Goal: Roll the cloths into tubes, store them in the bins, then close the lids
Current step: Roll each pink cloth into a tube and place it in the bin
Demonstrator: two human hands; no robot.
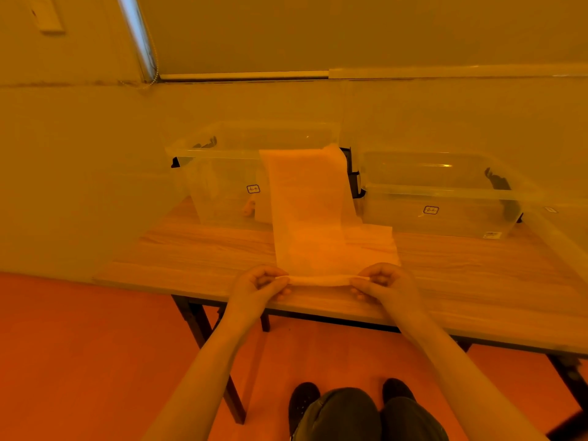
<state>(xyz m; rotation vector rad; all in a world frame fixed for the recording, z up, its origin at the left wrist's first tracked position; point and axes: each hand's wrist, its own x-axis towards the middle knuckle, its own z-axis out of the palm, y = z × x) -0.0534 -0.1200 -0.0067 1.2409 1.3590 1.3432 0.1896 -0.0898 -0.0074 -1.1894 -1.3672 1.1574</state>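
Head view, steeply down over the table (197, 249) edge, close.

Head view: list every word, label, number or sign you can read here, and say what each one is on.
No text is legible.
Sticker on the left bin, at: dark outline, characters too blurred to read.
Sticker on the right bin, at: same kind, unreadable.
Small label at the right bin's lower corner: perhaps a barcode, too small to read.
Cloth, table: none.

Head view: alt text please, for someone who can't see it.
Both hands, left and right, pinch the rolled near edge of a long cloth on a wooden table; its far end drapes over the left of two clear bins.
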